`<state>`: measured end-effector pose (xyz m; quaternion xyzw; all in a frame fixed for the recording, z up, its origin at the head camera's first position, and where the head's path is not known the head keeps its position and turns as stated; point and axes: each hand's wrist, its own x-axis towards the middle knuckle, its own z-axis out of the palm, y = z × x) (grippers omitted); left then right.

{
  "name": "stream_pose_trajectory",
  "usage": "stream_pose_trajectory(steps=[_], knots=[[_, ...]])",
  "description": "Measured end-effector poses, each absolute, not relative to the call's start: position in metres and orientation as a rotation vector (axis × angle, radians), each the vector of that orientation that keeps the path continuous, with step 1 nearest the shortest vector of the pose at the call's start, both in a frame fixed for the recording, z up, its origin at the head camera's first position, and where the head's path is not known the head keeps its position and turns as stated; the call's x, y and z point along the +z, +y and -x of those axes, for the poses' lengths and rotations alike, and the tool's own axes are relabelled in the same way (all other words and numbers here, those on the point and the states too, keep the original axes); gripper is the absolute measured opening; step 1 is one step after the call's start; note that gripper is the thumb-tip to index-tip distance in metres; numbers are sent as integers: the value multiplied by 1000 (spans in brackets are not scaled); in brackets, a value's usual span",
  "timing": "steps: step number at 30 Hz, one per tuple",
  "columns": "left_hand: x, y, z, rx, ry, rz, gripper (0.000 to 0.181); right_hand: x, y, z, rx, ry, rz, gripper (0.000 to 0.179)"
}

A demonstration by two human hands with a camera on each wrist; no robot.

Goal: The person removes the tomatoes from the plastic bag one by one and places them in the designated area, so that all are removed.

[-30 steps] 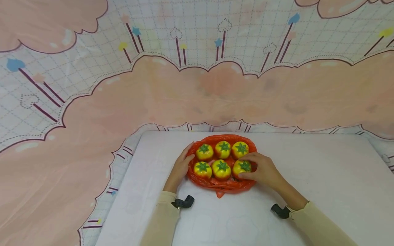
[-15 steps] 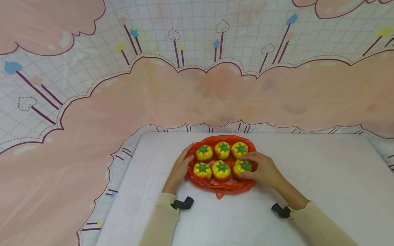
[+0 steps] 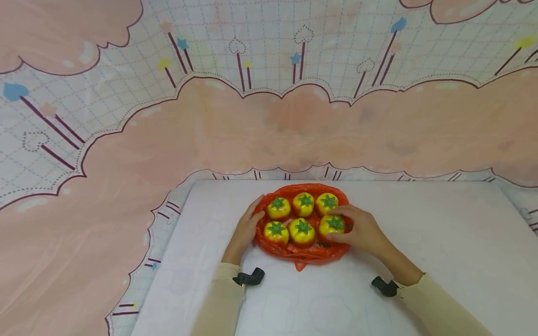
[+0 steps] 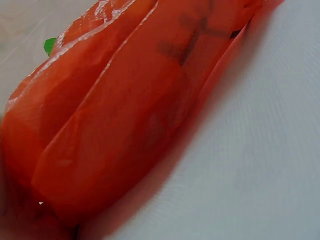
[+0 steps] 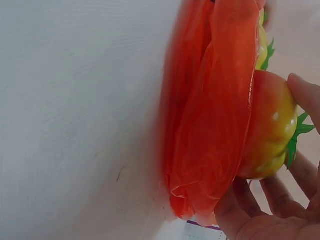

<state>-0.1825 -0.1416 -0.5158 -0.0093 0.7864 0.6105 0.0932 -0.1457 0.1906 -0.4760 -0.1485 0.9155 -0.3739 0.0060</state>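
Observation:
A red plastic bag (image 3: 302,255), rim spread wide, lies on the white table with several yellow-and-red tomatoes (image 3: 302,232) in two rows, green star-shaped leaves up. At the bag's left side my left hand (image 3: 245,228) holds the rim, thumb on the inner side and fingers along the outside. My right hand (image 3: 363,231) grips the near right tomato (image 3: 332,225) between thumb and fingers. The right wrist view has this tomato (image 5: 270,125) standing partly above the bag's edge, fingers around it. In the left wrist view the bag's outer wall (image 4: 125,115) fills much of the picture.
The white tabletop (image 3: 441,242) stretches out on both sides of the bag and in front of it. Behind the table hangs a pink-and-white patterned cloth (image 3: 269,126). Black wrist cameras (image 3: 250,277) sit at both sleeves.
My right hand and the tomato it grips have shifted slightly up and right, showing a little more of the bag below them. The left hand stays on the rim.

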Motion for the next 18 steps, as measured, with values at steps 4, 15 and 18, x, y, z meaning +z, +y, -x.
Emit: stream_pose_trajectory(steps=[4,15,18], knots=[[-517,-142,183,1822,2327,15,49,-473,192,145,-1169,2854,441,61],[-515,-141,182,1822,2309,19,48,-471,199,144,-1191,2836,406,60],[-514,-142,182,1814,2317,24,48,-470,200,144,-1223,2820,412,59]])
